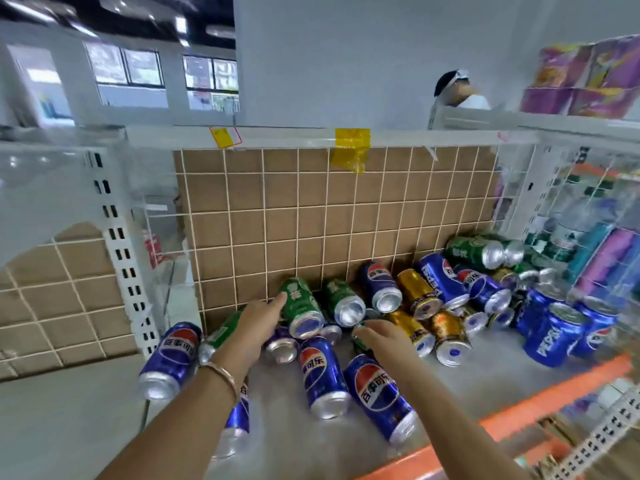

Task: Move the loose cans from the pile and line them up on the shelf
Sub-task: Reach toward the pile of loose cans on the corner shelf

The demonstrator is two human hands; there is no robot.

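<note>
A pile of loose cans lies on the white shelf (294, 441) against a wire grid backed with cardboard. Among them are blue Pepsi cans (323, 375), green cans (346, 299) and gold cans (417, 292), most on their sides. My left hand (254, 329) reaches in from the lower left, its straight index finger lying along the side of a tilted green can (301, 306). My right hand (384, 337) curls its fingers down over a small green can (359, 342) that is mostly hidden beneath it. Two or three blue Pepsi cans (554, 337) stand upright at the right.
The shelf's front edge is an orange rail (540, 410). A slotted white upright (119, 258) bounds the left side. Bottles and coloured packs (595, 258) sit behind a mesh divider on the right. Purple packages (588, 77) rest on the upper shelf, and a person (457, 90) is behind the shelving.
</note>
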